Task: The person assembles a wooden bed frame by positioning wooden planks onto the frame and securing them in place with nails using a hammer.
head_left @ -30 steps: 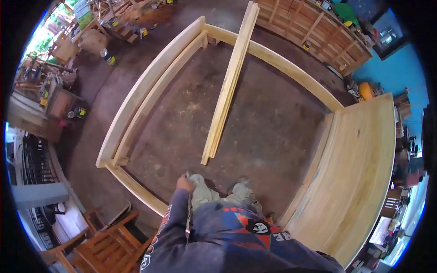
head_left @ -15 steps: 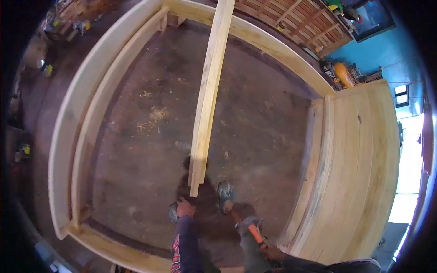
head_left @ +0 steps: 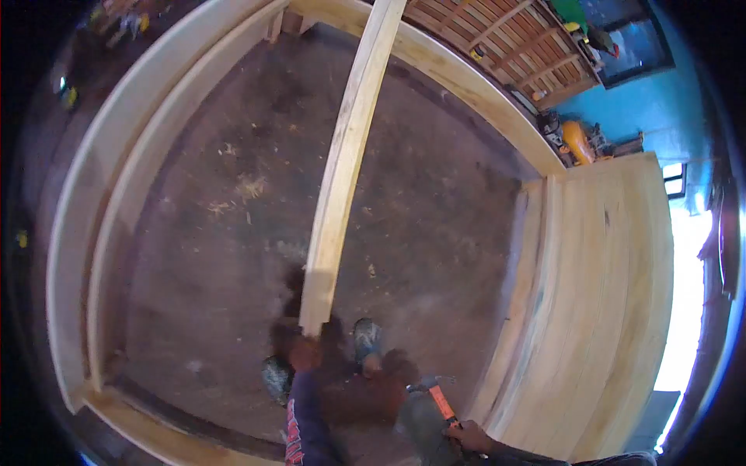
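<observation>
Long pale boards (head_left: 342,163) lie one against another across the far rail of a wooden frame, their near end low between my feet. My left hand (head_left: 305,353) is at that near end, blurred; whether its fingers grip the boards is not clear. At the lower right, my right hand (head_left: 468,436) is closed round the orange handle of a hammer (head_left: 441,402), whose head points up and left. The wooden frame (head_left: 489,97) surrounds the floor where I stand.
A wide wooden panel (head_left: 598,311) stands along the right side. Double curved rails (head_left: 101,202) run down the left. Beyond the frame are a slatted wooden piece (head_left: 513,46), an orange object (head_left: 576,141) and a blue wall. Wood shavings (head_left: 250,186) lie on the floor.
My view has tipped down and closer to the boards. My left hand has come from beside my leg to the boards' near end. The hammer in my right hand has come into view.
</observation>
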Demonstrator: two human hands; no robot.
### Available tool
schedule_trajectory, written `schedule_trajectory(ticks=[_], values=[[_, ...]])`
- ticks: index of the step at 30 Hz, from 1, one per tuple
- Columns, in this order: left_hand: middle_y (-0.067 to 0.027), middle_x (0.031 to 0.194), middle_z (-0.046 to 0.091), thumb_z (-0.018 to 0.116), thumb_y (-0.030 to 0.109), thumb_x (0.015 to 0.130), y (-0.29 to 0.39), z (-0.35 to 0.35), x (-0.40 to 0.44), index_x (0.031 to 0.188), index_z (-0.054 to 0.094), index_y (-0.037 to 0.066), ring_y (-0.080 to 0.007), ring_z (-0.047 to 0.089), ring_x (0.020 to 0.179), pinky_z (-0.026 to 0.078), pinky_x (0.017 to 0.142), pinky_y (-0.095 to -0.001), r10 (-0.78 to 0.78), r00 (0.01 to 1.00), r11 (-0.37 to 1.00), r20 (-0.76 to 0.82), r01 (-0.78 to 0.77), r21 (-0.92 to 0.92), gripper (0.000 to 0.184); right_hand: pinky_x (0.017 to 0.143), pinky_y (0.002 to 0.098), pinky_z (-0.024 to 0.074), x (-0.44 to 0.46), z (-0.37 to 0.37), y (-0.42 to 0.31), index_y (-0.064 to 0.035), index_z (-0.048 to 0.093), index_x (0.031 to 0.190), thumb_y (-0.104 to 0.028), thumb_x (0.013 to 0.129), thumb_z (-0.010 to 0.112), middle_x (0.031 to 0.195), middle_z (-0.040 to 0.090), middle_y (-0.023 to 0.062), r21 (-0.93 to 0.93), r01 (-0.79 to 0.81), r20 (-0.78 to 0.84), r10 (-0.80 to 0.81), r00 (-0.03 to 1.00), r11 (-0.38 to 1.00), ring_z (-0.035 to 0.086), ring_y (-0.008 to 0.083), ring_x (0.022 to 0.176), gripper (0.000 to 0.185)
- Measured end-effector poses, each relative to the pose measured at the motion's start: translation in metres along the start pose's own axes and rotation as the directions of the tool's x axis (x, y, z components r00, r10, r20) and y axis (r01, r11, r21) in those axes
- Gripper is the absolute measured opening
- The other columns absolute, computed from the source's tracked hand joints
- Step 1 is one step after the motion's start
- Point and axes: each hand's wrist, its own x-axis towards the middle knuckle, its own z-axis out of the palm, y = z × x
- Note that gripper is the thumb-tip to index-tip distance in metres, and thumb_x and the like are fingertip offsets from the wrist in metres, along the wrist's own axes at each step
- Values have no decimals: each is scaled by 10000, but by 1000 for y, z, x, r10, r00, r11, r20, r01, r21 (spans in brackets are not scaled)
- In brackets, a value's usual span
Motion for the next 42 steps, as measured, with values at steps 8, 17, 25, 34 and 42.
schedule_trajectory(ticks=[8,17,25,34,42], values=[[-178,912,715,738,378,793,116,-173,-292,999,674,19,-295,701,864,547,774,-391,221,885,975,410,-209,-75,418,552,303,450,-54,84,-16,-82,639,807,-335,918,646,647,562,8,282,135,131,-178,975,950,549,117,595,277],[-74,993,708,734,226,850,191,-373,-499,1089,674,-37,-136,660,878,529,789,-289,493,775,782,396,-195,-592,360,593,260,502,-292,104,-105,-39,633,1024,-342,952,617,798,663,22,908,262,-51,-535,843,327,639,121,694,312],[-96,902,703,637,272,911,286,-477,-604,1030,654,-58,-173,685,806,545,746,-295,635,687,502,354,-19,-865,351,492,263,453,-430,75,-89,-82,593,862,-247,885,719,661,568,-6,795,593,-280,-793,541,124,542,96,551,209],[3,813,605,620,517,862,371,-574,-665,1067,599,101,-48,546,567,318,378,-188,705,684,397,190,-159,-904,464,659,386,620,-552,49,-98,-24,528,955,-195,871,709,1043,626,239,864,469,-331,-907,260,-181,696,310,863,263],[-12,688,570,590,527,878,393,-608,-689,1066,558,147,-62,383,361,247,308,-198,746,664,217,57,-161,-963,425,591,383,610,-555,54,-97,-13,529,905,-115,851,676,881,644,204,780,597,-431,-854,293,-188,698,281,715,187]])
